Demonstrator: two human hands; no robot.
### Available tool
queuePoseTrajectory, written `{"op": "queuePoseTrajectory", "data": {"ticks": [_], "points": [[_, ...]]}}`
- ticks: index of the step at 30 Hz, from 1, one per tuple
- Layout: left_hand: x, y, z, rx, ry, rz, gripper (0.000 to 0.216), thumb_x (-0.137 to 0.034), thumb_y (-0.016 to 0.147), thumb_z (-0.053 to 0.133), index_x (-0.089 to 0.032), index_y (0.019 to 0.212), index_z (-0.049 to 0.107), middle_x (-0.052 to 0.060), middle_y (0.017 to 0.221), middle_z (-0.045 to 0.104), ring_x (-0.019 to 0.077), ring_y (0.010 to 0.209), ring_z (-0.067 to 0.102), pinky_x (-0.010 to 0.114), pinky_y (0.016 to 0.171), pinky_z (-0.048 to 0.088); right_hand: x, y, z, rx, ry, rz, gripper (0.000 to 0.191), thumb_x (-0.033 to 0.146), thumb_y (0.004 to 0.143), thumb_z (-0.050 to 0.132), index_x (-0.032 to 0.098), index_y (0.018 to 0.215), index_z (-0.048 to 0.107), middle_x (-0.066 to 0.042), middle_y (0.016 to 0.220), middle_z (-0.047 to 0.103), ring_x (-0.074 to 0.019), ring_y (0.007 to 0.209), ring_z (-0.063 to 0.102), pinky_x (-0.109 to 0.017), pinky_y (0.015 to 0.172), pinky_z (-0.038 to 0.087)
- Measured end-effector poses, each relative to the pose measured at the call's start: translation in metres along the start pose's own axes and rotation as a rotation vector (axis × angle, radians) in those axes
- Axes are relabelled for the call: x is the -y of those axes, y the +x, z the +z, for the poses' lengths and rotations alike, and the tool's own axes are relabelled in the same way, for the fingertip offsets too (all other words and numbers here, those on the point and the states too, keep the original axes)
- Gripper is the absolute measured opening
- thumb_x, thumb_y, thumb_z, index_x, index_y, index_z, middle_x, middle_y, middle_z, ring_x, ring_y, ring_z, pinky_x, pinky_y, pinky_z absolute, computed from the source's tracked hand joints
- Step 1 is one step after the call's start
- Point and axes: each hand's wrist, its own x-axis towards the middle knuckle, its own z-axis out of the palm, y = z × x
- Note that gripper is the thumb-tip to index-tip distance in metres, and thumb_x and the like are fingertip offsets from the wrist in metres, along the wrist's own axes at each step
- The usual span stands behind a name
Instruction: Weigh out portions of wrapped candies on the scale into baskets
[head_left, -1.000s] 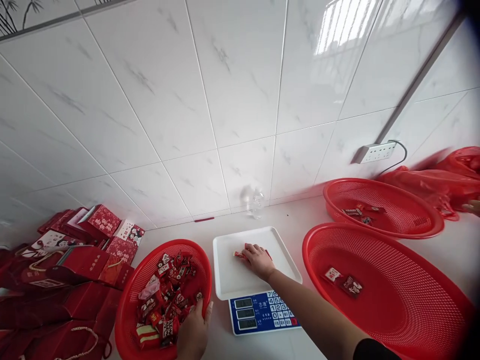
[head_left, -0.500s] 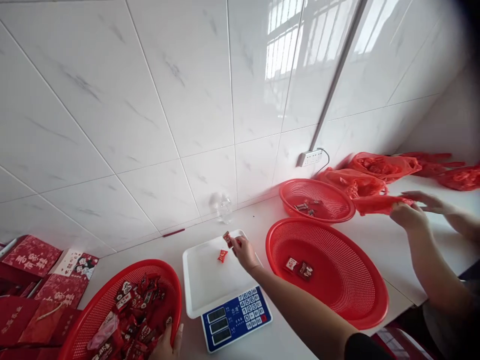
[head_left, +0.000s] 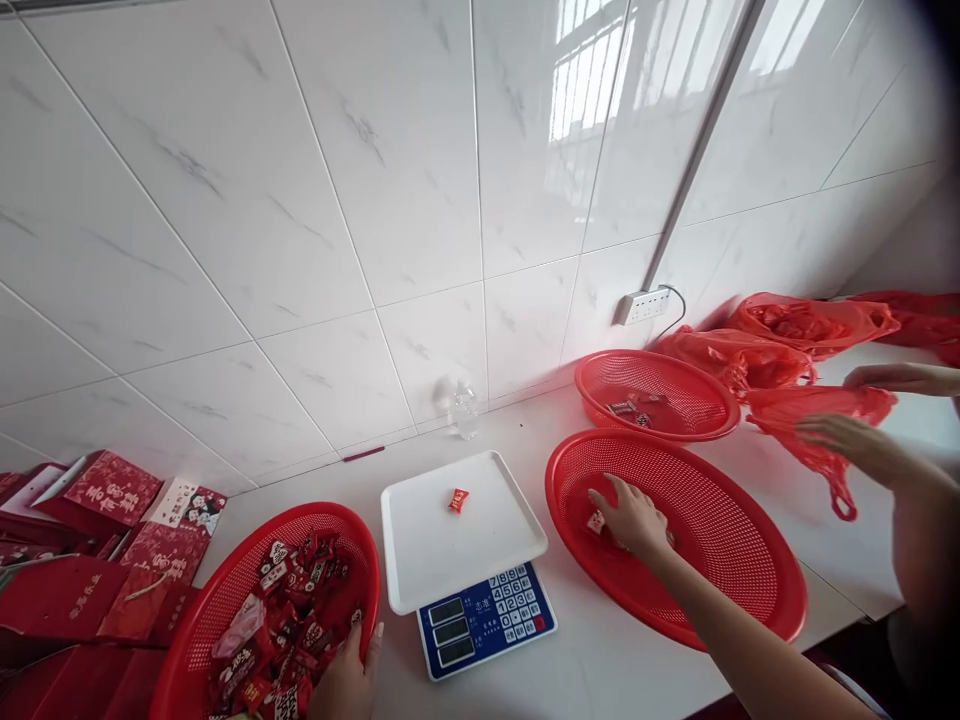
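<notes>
My left hand (head_left: 346, 678) grips the near rim of a red basket (head_left: 225, 600) full of wrapped candies (head_left: 285, 620) at the lower left. My right hand (head_left: 631, 515) reaches into the large red basket (head_left: 735, 545) on the right, fingers curled over a few small packets (head_left: 596, 521) lying on its bottom. Between the baskets stands a blue scale (head_left: 487, 620) with a white tray (head_left: 420, 560); one red candy (head_left: 457, 499) lies on the tray.
A second red basket (head_left: 701, 385) with a few packets sits behind. Another person's hands (head_left: 855, 440) handle red plastic bags (head_left: 795, 400) at the right. Red gift boxes (head_left: 90, 560) pile up at the left. A clear bottle (head_left: 465, 408) and a power strip (head_left: 641, 305) are at the wall.
My right hand left the scale tray, where one candy stays, and moved right into the large basket. The view shifted slightly left. The other person's hands spread a red bag.
</notes>
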Motion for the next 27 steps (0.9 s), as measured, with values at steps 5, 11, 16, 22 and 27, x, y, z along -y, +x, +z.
{"op": "queuePoseTrajectory", "data": {"ticks": [5,11,16,22,27], "points": [[-0.007,-0.005,-0.004,0.005,0.051,-0.011,0.058,-0.047,0.088,0.022,-0.015,0.134,0.038,0.013,0.137,0.045,0.0303,0.12,0.048,0.042,0.096,0.038,0.058,-0.024,0.039,0.176,-0.292,-0.395,0.047,0.038,0.089,0.033,0.021,0.131,0.042,-0.01,0.141,0.039,-0.0276,0.133,0.026,-0.051,0.106,0.017],[-0.011,-0.009,-0.008,-0.003,0.052,-0.012,0.059,-0.048,0.087,0.023,-0.015,0.135,0.036,0.012,0.137,0.045,0.028,0.121,0.047,0.039,0.097,0.037,0.132,-0.049,0.1,0.601,-0.331,-0.841,0.061,0.004,0.078,0.041,0.029,0.134,0.038,-0.002,0.149,0.027,-0.0231,0.138,0.014,-0.05,0.108,0.014],[-0.01,-0.009,-0.008,-0.013,0.016,0.002,0.059,-0.05,0.086,0.025,-0.016,0.133,0.041,0.012,0.134,0.049,0.0272,0.123,0.046,0.038,0.098,0.038,0.147,-0.053,0.116,0.6,-0.289,-0.887,0.045,0.002,0.077,0.044,0.021,0.117,0.055,-0.01,0.13,0.052,-0.0241,0.127,0.036,-0.045,0.102,0.027],[-0.008,-0.006,-0.007,0.0,0.028,-0.008,0.06,-0.05,0.086,0.024,-0.017,0.135,0.037,0.011,0.138,0.044,0.0288,0.123,0.045,0.041,0.101,0.035,0.119,-0.066,0.087,0.459,-0.168,-0.809,0.024,0.014,0.085,0.045,0.022,0.101,0.06,-0.006,0.1,0.067,-0.0184,0.096,0.057,-0.031,0.084,0.041],[0.0,0.002,-0.003,0.016,0.011,-0.024,0.058,-0.051,0.085,0.025,-0.02,0.132,0.041,0.011,0.129,0.054,0.0314,0.114,0.053,0.045,0.096,0.039,0.053,-0.055,0.032,0.229,-0.095,-0.551,0.032,0.027,0.091,0.033,0.021,0.113,0.056,-0.008,0.108,0.065,-0.02,0.098,0.058,-0.034,0.086,0.043]]}}
